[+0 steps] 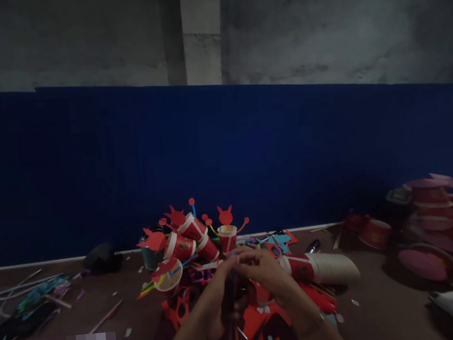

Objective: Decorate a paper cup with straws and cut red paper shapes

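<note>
My left hand point(218, 297) and my right hand point(257, 266) meet at their fingertips above the middle of the table. Both are closed in a pinch; a small bluish bit shows between the fingertips, too small and dark to name. Just beyond them stands a red paper cup point(228, 239) with a red paper head with pointed ears and round paper hands on thin arms. To its left lie more such cups point(181, 248), tilted and piled together. Cut red paper point(253, 323) with holes and scraps lies beneath my hands, and the metal blades of what looks like scissors point(244, 335) show there.
A stack of paper cups point(334, 267) lies on its side at the right. Farther right are blurred pink and red paper pieces point(433, 226). Coloured strips point(43, 294) and a black object point(102, 257) lie left. A blue panel point(224, 149) stands behind the table.
</note>
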`<state>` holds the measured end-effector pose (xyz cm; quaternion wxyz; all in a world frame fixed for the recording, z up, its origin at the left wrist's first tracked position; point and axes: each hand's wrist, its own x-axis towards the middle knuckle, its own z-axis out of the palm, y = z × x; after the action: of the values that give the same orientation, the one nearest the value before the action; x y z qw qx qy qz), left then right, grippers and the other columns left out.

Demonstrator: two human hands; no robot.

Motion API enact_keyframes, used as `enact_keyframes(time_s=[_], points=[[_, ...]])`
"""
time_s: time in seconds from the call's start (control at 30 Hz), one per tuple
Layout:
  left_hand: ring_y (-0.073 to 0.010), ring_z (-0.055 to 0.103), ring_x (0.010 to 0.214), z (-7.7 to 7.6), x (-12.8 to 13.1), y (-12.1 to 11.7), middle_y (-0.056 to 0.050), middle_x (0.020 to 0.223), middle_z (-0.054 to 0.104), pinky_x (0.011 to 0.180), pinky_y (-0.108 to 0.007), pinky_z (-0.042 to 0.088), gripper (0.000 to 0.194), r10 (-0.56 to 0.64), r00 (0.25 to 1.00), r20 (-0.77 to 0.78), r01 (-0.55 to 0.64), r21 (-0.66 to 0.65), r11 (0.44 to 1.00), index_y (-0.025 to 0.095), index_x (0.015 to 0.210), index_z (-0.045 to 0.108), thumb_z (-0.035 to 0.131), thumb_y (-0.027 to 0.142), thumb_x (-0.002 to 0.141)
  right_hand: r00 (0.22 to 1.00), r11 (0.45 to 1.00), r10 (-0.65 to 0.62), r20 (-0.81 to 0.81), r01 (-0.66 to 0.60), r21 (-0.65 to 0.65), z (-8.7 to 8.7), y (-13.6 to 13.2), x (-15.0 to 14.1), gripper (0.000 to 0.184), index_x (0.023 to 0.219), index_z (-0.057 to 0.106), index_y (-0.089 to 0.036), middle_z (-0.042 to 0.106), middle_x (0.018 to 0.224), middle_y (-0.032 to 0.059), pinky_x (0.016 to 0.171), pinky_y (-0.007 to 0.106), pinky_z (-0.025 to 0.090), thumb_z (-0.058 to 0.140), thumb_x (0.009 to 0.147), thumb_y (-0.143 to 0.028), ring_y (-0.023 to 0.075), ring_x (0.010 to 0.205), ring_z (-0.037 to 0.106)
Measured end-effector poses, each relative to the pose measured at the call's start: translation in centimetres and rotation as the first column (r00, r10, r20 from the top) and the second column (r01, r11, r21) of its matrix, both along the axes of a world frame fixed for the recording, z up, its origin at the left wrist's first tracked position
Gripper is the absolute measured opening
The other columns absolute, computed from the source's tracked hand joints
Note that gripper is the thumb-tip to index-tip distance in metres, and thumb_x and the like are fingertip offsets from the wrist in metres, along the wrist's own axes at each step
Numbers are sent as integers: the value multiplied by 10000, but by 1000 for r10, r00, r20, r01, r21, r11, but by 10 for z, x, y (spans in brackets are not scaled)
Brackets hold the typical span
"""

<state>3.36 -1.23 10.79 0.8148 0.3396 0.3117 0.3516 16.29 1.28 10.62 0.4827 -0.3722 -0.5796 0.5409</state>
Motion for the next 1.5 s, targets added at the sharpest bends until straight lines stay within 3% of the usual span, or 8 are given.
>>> enact_keyframes(time_s=[0.1, 0.2, 0.37, 0.47, 0.67, 0.87, 1.07, 1.5], points=[[-31, 359, 386, -3, -1, -1, 26, 563, 532, 346, -149, 109, 203, 29, 1000, 8, -29, 35, 999, 163, 780, 509, 546, 341, 689, 998, 997, -65, 14, 64, 35, 0, 2, 1, 244, 506, 661, -176, 606, 807, 29, 695, 260, 444, 794, 531, -379, 161, 762, 563], [-44, 394, 396, -3, -2, -4, 38, 582, 553, 348, -145, 149, 308, 62, 998, 13, -63, 62, 996, 176, 881, 496, 512, 149, 574, 995, 995, -61, 79, 55, 78, 3, 2, 3, 234, 499, 670, -174, 589, 748, 22, 703, 259, 435, 766, 582, -370, 146, 725, 546], [-131, 565, 503, 1, -4, -5, -33, 671, 642, 477, -235, 411, 377, -39, 996, 75, 29, 127, 991, 140, 1015, 513, 478, 107, 641, 996, 996, -62, 68, 57, 66, 6, -1, 3, 282, 511, 681, -158, 567, 717, 18, 590, 229, 420, 754, 588, -419, 126, 656, 517], [-172, 625, 596, 0, -7, -4, -62, 732, 668, 594, -296, 460, 407, -157, 977, 148, 146, 82, 986, 135, 1064, 509, 465, 80, 663, 999, 999, -5, 46, 6, -32, 4, -2, 3, 305, 551, 690, -144, 561, 683, 4, 466, 203, 337, 756, 584, -440, 78, 533, 454], [-215, 657, 701, -5, -6, -2, -94, 801, 687, 694, -352, 475, 371, -195, 963, 187, 191, 41, 981, 119, 1064, 532, 485, 98, 696, 1000, 981, 29, -5, -29, -191, 3, -2, 1, 291, 579, 693, -138, 538, 569, -28, 419, 189, 274, 789, 548, -411, 40, 444, 386], [-193, 659, 726, -3, 0, -2, -80, 807, 692, 691, -302, 469, 341, 57, 998, 22, -60, 125, 990, 137, 1078, 535, 608, 257, 768, 998, 988, -57, -38, 51, -145, 5, -2, 2, 322, 508, 635, -133, 544, 579, -24, 374, 184, 305, 785, 537, -417, 51, 421, 429], [-179, 651, 652, -9, 2, 2, -72, 747, 685, 582, -256, 456, 414, 142, 986, -88, -121, 215, 969, 122, 943, 574, 697, 422, 686, 1000, 984, -16, -1, 16, -180, 7, -5, 2, 364, 551, 615, -135, 477, 419, -50, 332, 189, 274, 711, 626, -478, 49, 318, 376], [-146, 625, 554, -8, -2, 1, -61, 699, 676, 528, -229, 417, 387, 31, 991, -133, -6, 183, 983, 115, 936, 557, 667, 414, 716, 993, 987, -112, 33, 115, -115, 5, 1, 5, 256, 568, 722, -162, 649, 754, 38, 494, 220, 385, 750, 582, -416, 115, 590, 529]])
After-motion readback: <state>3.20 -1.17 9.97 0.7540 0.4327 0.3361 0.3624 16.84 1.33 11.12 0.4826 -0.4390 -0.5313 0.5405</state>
